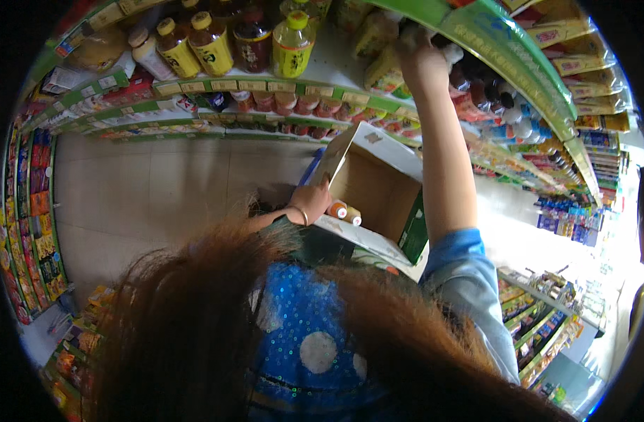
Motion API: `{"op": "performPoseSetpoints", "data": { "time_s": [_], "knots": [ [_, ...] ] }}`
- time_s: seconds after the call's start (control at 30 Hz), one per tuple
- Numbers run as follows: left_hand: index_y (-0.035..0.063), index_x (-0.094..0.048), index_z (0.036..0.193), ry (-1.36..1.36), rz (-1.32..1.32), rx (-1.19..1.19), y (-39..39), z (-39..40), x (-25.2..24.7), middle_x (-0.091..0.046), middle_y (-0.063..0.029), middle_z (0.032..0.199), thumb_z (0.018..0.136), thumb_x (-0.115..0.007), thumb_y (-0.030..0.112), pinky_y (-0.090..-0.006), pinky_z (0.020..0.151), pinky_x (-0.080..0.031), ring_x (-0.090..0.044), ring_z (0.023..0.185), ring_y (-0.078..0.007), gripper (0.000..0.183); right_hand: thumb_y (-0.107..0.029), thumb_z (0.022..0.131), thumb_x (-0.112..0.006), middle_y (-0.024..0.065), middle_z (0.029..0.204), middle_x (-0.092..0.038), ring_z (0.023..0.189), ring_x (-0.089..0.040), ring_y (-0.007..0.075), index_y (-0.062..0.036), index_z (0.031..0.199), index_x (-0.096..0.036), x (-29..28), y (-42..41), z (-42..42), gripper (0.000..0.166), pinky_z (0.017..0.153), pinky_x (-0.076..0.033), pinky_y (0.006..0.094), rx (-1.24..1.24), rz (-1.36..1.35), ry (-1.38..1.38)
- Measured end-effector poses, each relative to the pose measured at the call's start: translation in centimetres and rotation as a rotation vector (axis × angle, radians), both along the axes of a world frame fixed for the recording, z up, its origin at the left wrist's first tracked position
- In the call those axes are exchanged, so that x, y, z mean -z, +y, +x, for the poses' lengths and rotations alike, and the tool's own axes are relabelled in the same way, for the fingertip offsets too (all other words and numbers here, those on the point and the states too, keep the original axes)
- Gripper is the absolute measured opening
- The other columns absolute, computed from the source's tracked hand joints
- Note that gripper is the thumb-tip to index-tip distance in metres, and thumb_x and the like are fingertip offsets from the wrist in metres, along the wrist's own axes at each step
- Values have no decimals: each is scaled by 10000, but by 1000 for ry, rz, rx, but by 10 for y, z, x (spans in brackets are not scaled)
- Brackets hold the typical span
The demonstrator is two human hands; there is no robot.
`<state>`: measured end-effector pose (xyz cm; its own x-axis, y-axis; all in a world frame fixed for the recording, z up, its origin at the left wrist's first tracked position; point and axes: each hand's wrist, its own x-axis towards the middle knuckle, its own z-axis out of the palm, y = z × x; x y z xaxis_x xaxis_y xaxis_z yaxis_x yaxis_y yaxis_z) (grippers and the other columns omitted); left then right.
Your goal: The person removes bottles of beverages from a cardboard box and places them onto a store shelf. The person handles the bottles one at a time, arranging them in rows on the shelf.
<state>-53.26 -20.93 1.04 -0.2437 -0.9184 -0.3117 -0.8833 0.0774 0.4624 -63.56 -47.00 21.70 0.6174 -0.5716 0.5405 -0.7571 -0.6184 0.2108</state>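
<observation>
My left hand (310, 203) grips the near left rim of an open cardboard box (388, 147), white and green outside and brown inside. Two small bottles lie against the box's near wall, an orange one (337, 209) and a pale one (352, 216) with white caps. My right hand (421, 60) reaches up over the box to the upper shelf. Its fingers are blurred among dark and white-capped bottles, so whether they hold one cannot be told. Yellow-labelled bottles (383, 71) stand just left of that hand.
Tea bottles (211, 45) line the upper shelf (327, 63) to the left. Jars (285, 103) fill the shelf below. Green shelf edging (517, 68) curves close by on the right, with hanging packets (575, 37) beyond. Tiled floor (185, 169) spreads left toward another snack rack (40, 211).
</observation>
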Motion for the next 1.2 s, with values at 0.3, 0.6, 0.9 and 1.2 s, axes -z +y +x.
{"op": "performPoseSetpoints", "data": {
  "time_s": [0.3,0.6,0.9,1.2],
  "knots": [
    [-11,-475,1007,56,156,-84,-7,-1,4,-612,-203,682,864,-430,288,-488,573,-496,-604,611,-382,335,-213,828,-644,79,842,-596,605,-548,96,-23,1013,-492,30,158,-99,305,533,-456,244,441,485,-1139],
    [-71,-421,1114,15,81,-39,-8,-5,4,-593,-186,582,881,-414,264,-439,481,-511,-618,525,-324,407,-229,857,-542,214,842,-604,778,-600,368,3,1082,-460,236,240,-207,334,682,-478,447,942,1052,-286],
    [-56,-429,1167,38,119,-100,-4,-6,8,-565,-166,525,864,-446,265,-426,417,-474,-585,459,-309,442,-303,839,-544,230,855,-619,824,-606,364,38,1095,-495,338,248,-178,429,722,-480,423,750,1493,160],
    [-32,-544,1029,67,-105,-131,1,-12,23,-579,-122,528,813,-527,317,-421,421,-466,-590,455,-282,411,-251,872,-516,117,717,-621,685,-628,225,-2,1093,-466,70,89,-46,338,643,-485,332,129,1141,-622]
  ]
}}
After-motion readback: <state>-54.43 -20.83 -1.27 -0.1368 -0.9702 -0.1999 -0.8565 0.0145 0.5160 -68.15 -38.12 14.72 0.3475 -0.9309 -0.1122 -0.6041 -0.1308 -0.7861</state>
